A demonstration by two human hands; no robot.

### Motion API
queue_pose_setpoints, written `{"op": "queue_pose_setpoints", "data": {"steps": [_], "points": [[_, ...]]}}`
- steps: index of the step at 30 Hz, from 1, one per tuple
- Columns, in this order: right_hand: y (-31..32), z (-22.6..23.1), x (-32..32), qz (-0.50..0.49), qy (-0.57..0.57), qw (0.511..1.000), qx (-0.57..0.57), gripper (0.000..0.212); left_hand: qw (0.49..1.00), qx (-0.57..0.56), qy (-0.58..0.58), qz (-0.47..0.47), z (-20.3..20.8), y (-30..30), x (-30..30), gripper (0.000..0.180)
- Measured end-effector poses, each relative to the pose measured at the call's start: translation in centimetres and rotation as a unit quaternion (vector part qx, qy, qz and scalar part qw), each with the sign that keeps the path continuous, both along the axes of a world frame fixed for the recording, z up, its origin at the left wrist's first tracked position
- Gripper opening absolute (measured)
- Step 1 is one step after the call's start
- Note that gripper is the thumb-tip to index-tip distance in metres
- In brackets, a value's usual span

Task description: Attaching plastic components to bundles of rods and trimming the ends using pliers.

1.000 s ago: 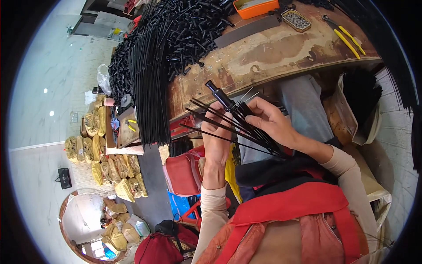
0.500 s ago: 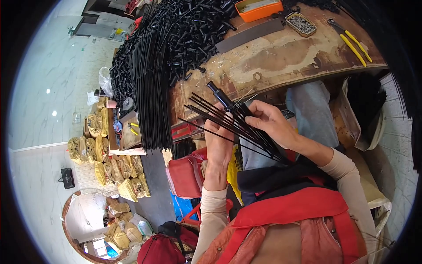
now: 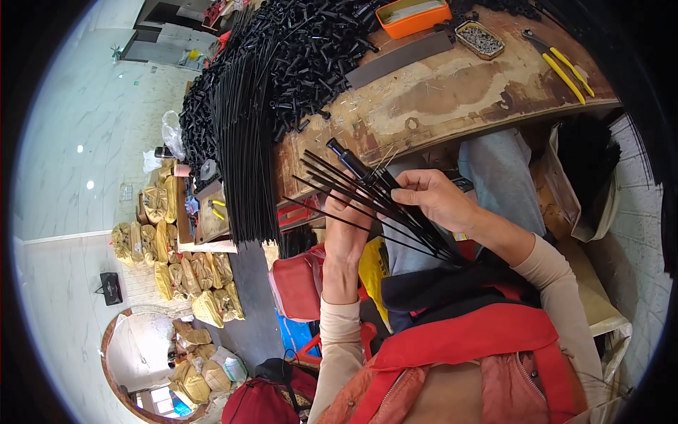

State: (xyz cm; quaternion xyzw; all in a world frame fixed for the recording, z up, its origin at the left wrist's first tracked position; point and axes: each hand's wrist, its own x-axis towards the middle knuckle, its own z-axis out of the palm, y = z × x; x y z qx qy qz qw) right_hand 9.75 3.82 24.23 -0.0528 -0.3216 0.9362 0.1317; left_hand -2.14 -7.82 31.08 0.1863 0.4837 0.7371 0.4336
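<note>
Both hands are raised in front of the table edge around one assembly. It is a black stepped tubular plastic fitting [image 3: 353, 164], tilted up to the left, with several thin black rods [image 3: 402, 219] fanned around it. My left hand [image 3: 346, 219] is closed on the fitting from below, its fingers partly hidden behind the rods. My right hand [image 3: 427, 196] pinches the rods beside the fitting's lower end, thumb on top. A few fine pale wires [image 3: 385, 157] stick out between the fitting and my right fingers; exactly what holds them is hidden.
On the wooden table [image 3: 452, 88] lie a heap of black fittings [image 3: 311, 60], a bundle of black rods [image 3: 244, 148], a flat metal bar [image 3: 400, 59], an orange box [image 3: 413, 15], a dish of small metal pieces [image 3: 480, 39] and yellow-handled pliers [image 3: 565, 71]. A red padded seat [image 3: 298, 284] stands below.
The fitting and both hands have shifted slightly left and down. The rods are fanned a little differently, and the pale wires now stand more upright and spread beside the fitting.
</note>
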Motion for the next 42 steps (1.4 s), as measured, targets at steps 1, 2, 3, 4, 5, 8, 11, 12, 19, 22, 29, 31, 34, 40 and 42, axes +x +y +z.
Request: {"op": "queue_pose_setpoints", "data": {"steps": [1, 2, 3, 4, 5, 8, 11, 12, 19, 22, 29, 31, 34, 40, 42], "points": [[0.0, 0.0, 0.0, 0.011, 0.004, 1.0, -0.017, 0.013, 1.0, -0.016, -0.022, 0.012, 0.3, 0.0, 0.1, 0.025], [0.0, 0.1, 0.0, 0.021, 0.006, 0.999, -0.036, 0.013, 1.0, -0.015, -0.021, 0.012, 0.1, -0.1, -0.1, 0.025], [0.1, 0.0, -0.1, 0.022, 0.007, 0.999, -0.035, 0.013, 1.0, -0.01, -0.016, 0.004, -0.2, -0.2, -0.3, 0.024], [0.2, -0.1, -0.2, 0.024, 0.003, 0.999, -0.04, 0.013, 1.0, -0.005, -0.01, -0.005, -0.5, -0.3, -0.5, 0.023], [0.1, -0.2, -0.2, 0.028, -0.001, 0.999, -0.046, 0.013, 1.0, -0.005, -0.01, -0.004, -0.6, -0.3, -0.6, 0.023], [0.2, -0.4, -0.2, 0.026, 0.004, 0.998, -0.048, 0.014, 0.999, 0.015, -0.019, -0.021, -1.1, -0.3, -1.2, 0.025], [0.3, -0.8, -0.3, 0.042, -0.002, 0.997, -0.061, 0.014, 0.998, 0.011, -0.034, -0.06, -1.5, -0.3, -2.0, 0.03], [0.5, -0.8, -0.3, 0.041, -0.003, 0.997, -0.062, 0.014, 0.996, 0.011, -0.033, -0.081, -1.5, -0.2, -2.1, 0.032], [2.2, -0.4, -0.3, 0.111, 0.002, 0.989, -0.1, 0.017, 0.99, 0.006, -0.048, -0.132, -1.6, 0.4, -3.1, 0.041], [2.6, 0.3, -0.6, 0.141, 0.007, 0.983, -0.117, 0.015, 0.992, 0.018, -0.036, -0.119, -1.7, 0.9, -3.4, 0.048], [0.4, 0.7, 0.0, -0.069, 0.033, 0.995, -0.066, 0.013, 0.99, -0.005, -0.138, -0.021, -4.3, 2.5, -2.0, 0.034], [-0.1, 1.1, -0.1, -0.091, 0.023, 0.994, -0.062, 0.013, 0.997, 0.044, -0.044, -0.041, -4.7, 1.6, -1.5, 0.032], [-0.5, 0.4, -0.1, -0.173, 0.011, 0.984, -0.034, 0.014, 1.0, 0.025, 0.011, 0.012, -1.3, 2.3, 2.0, 0.028], [-4.0, 2.0, 1.1, -0.217, -0.019, 0.976, 0.022, 0.008, 0.959, -0.062, 0.253, 0.115, 1.4, 0.4, 4.5, 0.022], [-4.1, 2.2, 1.4, -0.2, -0.011, 0.979, 0.045, 0.01, 0.956, -0.061, 0.255, 0.129, 1.5, -0.1, 4.6, 0.017]]}}
